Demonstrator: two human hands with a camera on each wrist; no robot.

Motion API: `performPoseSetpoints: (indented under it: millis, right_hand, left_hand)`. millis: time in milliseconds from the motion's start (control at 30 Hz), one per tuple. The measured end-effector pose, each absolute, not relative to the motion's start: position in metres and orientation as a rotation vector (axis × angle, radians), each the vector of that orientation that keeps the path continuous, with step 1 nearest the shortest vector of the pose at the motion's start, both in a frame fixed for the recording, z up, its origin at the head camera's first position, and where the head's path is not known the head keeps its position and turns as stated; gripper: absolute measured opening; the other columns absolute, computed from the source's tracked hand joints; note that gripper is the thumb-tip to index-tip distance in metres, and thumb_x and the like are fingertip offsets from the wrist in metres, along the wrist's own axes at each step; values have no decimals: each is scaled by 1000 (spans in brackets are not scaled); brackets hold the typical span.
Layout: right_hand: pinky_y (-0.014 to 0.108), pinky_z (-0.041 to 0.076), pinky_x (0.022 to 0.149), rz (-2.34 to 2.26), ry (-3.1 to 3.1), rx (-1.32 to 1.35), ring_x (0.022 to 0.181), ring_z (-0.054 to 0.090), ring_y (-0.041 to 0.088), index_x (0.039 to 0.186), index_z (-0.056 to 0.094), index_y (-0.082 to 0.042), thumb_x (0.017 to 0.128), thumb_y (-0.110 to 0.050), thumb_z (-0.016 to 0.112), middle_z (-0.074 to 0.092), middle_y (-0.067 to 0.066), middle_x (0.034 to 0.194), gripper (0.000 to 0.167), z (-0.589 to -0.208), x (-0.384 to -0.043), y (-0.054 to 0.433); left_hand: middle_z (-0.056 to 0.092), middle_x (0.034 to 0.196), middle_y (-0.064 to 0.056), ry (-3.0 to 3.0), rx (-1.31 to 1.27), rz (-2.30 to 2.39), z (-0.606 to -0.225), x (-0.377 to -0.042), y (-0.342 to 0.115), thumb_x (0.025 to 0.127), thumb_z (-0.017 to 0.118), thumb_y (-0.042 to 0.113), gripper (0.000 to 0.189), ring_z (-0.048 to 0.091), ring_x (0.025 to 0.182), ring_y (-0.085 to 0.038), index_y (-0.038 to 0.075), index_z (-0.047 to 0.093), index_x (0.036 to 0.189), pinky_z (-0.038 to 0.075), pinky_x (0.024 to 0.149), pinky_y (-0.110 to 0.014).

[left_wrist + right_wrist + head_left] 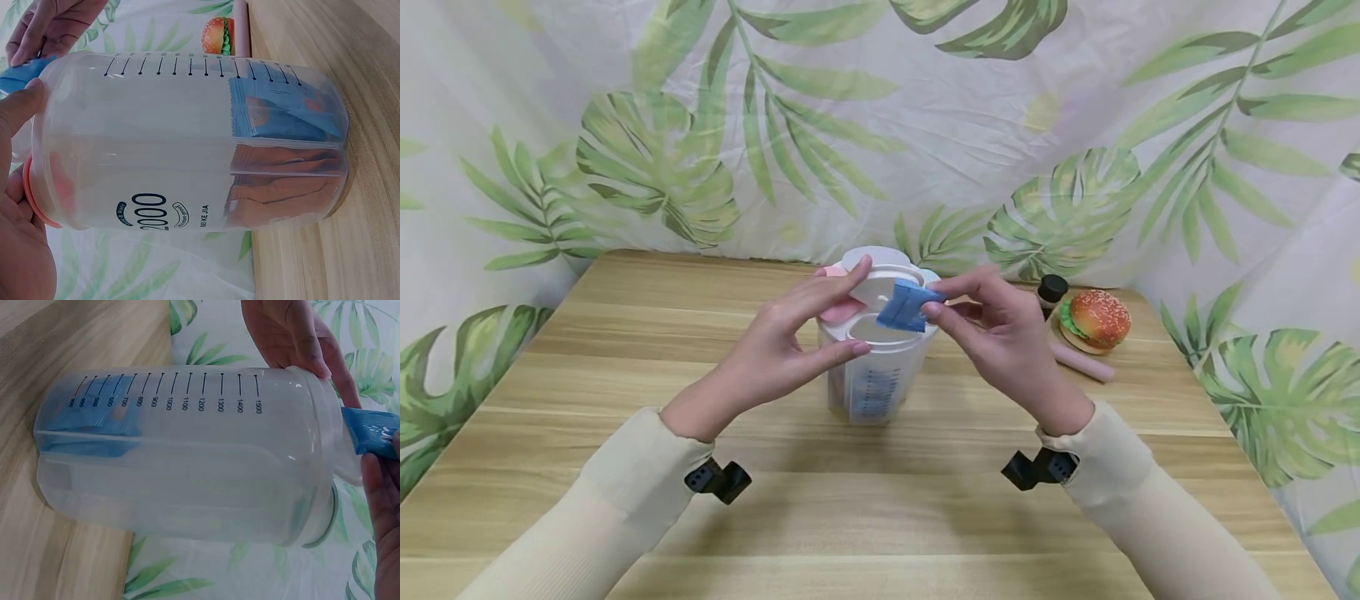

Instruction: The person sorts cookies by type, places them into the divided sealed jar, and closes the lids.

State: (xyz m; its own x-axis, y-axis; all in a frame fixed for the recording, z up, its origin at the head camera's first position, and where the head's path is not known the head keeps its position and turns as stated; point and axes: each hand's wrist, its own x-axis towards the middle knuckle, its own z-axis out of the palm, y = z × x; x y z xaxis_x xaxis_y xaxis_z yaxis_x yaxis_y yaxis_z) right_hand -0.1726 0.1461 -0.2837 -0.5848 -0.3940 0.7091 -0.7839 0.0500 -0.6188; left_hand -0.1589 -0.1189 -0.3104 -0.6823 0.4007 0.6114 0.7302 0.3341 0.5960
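A clear plastic storage canister [876, 379] with measuring marks stands upright on the table, one section of its top uncovered. My left hand [790, 333] grips the top, thumb on the near rim and fingers by the pink lid [841, 312]. Between thumb and fingers, my right hand [1003, 333] pinches a small blue packet [902, 308] just above the opening. Through the wall, the left wrist view shows blue packets [284, 112] at the bottom of one compartment and orange-brown packets [281, 187] in the one beside it.
Right of the canister sit a toy burger [1099, 319], a pale pink rod [1084, 363] and a black-capped bottle [1052, 289]. A leaf-print cloth [820, 108] hangs behind the wooden table [865, 508].
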Motion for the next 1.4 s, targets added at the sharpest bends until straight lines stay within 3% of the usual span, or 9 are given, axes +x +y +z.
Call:
performPoseSetpoints:
  millis: [100, 400, 500, 600, 833, 1200, 1400]
  right_hand:
    - [22, 65, 79, 1513, -2064, 1191, 90, 70, 0, 102, 69, 9, 86, 18, 73, 75, 21, 100, 19, -286, -173, 141]
    - [22, 64, 76, 1354, -2186, 1271, 84, 69, 6, 103, 75, -1, 90, 7, 76, 78, 11, 96, 15, -285, -172, 133]
    - [22, 64, 76, 1298, -2194, 1294, 83, 70, 7, 104, 75, -1, 90, 6, 76, 78, 9, 95, 15, -284, -174, 133]
    - [21, 64, 77, 1244, -2215, 1324, 83, 71, 8, 105, 76, -2, 91, 5, 76, 77, 8, 95, 15, -283, -175, 135]
    - [21, 60, 79, 1104, -2302, 1358, 93, 72, 11, 103, 80, -7, 94, -1, 76, 77, 5, 107, 11, -280, -174, 138]
    - [25, 61, 81, 1074, -2327, 1358, 101, 73, 18, 101, 81, -6, 94, 0, 75, 77, 7, 112, 11, -281, -174, 139]
    - [24, 61, 82, 1099, -2323, 1379, 100, 73, 15, 103, 80, -6, 94, -1, 75, 77, 7, 113, 11, -280, -174, 141]
  left_hand:
    - [71, 139, -10, -2243, -1012, -1284, -311, -159, -119, 84, 86, 2, 83, 60, 139, -26, 9, 47, 158, 25, 135, -41]
    - [61, 152, -10, -2231, -1018, -1281, -311, -159, -119, 85, 85, 1, 83, 57, 143, -25, 9, 47, 158, 24, 135, -40]
    - [67, 145, -10, -2229, -1023, -1285, -311, -160, -119, 85, 85, 1, 83, 59, 140, -25, 9, 46, 158, 24, 135, -40]
    - [72, 136, -9, -2227, -1028, -1294, -310, -160, -119, 85, 85, 1, 84, 62, 136, -25, 9, 45, 158, 24, 135, -41]
    - [61, 152, -10, -2232, -1024, -1284, -311, -160, -120, 85, 85, 1, 82, 57, 142, -27, 8, 47, 157, 25, 135, -41]
    - [63, 149, -12, -2226, -1020, -1294, -312, -160, -119, 85, 85, 1, 82, 58, 141, -29, 8, 47, 157, 27, 133, -50]
    - [66, 146, -12, -2223, -1025, -1284, -312, -160, -119, 84, 85, 2, 82, 60, 139, -28, 8, 47, 157, 26, 134, -45]
